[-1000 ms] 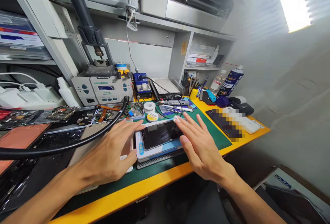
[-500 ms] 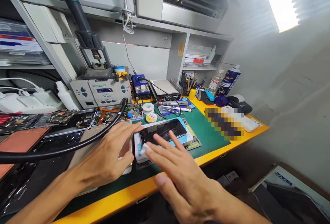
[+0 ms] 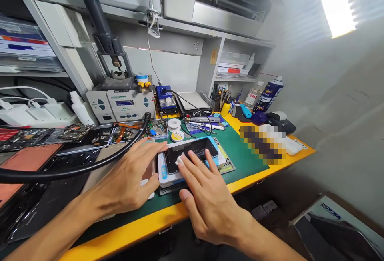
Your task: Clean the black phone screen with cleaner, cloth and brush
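Nearest, my right hand (image 3: 208, 203), fingers splayed, presses a small white wipe (image 3: 180, 159) against a glossy black smartphone (image 3: 198, 151), lying flat in a white-and-blue plastic holder (image 3: 162, 171) on the green rubber mat (image 3: 246, 173). The glass looks slippery and fragile; best taken by its edges. My open left hand (image 3: 126, 183) lies against a rose-gold phone (image 3: 149, 169). Farther back, a black pen cup (image 3: 216, 100) bristles with tools.

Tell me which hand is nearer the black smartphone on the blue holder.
Right. The right hand presses a white cloth on the black smartphone; the left hand stops beside its upper-left corner.
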Demonstrator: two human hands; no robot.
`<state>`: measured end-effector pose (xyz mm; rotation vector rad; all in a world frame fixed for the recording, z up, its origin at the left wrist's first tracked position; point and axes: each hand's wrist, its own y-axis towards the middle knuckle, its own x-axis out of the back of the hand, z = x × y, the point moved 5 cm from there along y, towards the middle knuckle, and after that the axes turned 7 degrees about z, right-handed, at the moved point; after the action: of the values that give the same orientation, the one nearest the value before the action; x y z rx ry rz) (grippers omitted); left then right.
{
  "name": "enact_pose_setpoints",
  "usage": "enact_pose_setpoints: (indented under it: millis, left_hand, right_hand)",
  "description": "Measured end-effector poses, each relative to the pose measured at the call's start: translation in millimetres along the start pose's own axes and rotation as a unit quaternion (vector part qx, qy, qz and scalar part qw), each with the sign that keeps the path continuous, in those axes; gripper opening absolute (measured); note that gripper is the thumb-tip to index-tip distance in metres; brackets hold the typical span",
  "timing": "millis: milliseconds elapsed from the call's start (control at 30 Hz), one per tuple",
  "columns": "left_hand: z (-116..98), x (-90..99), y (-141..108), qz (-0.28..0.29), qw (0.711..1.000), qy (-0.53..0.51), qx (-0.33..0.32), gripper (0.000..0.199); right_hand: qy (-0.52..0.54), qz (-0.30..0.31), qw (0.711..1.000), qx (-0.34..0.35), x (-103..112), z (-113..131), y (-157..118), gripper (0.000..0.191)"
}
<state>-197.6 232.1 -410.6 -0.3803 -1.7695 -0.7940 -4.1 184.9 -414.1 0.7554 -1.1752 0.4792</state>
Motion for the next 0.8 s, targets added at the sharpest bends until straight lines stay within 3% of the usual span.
enact_pose_setpoints:
  millis: [67, 133, 267, 367, 433, 600, 800]
  left_hand:
    - [0.3, 0.6, -1.0, -0.003, 1.000, 0.000, -0.007, 0.057]
    - [0.3, 0.4, -1.1, -0.006, 1.000, 0.003, -0.005, 0.057]
    - [-1.9, -1.4, 1.6, -0.019, 0.999, 0.023, 0.016, 0.061]
    - [-4.1, -1.4, 3.5, -0.040, 0.998, 0.041, 0.029, 0.061]
    - [-5.0, -1.6, 4.0, -0.049, 0.997, 0.045, 0.030, 0.058]
    - [-4.9, -2.7, 4.9, -0.068, 0.996, 0.050, 0.028, 0.059]
    - [-2.7, -7.1, 5.9, -0.085, 0.995, 0.045, 0.029, 0.059]
  right_hand:
    - [0.050, 0.026, 0.997, 0.049, 3.3, 11.5, 1.2, 0.051]
    - [0.088, 0.014, 0.994, 0.067, 13.2, 5.5, -0.2, 0.048]
    - [0.055, -0.057, 0.996, -0.038, 32.8, -48.7, -4.6, 0.045]
    - [-0.039, -0.043, 0.993, -0.101, 31.2, -82.2, -3.6, 0.046]
    - [-0.082, -0.020, 0.991, -0.107, 24.8, -89.8, -0.6, 0.048]
    - [-0.097, -0.009, 0.991, -0.094, 17.0, -72.5, 2.8, 0.051]
    - [-0.059, 0.024, 0.998, -0.020, 17.6, -41.1, -9.2, 0.053]
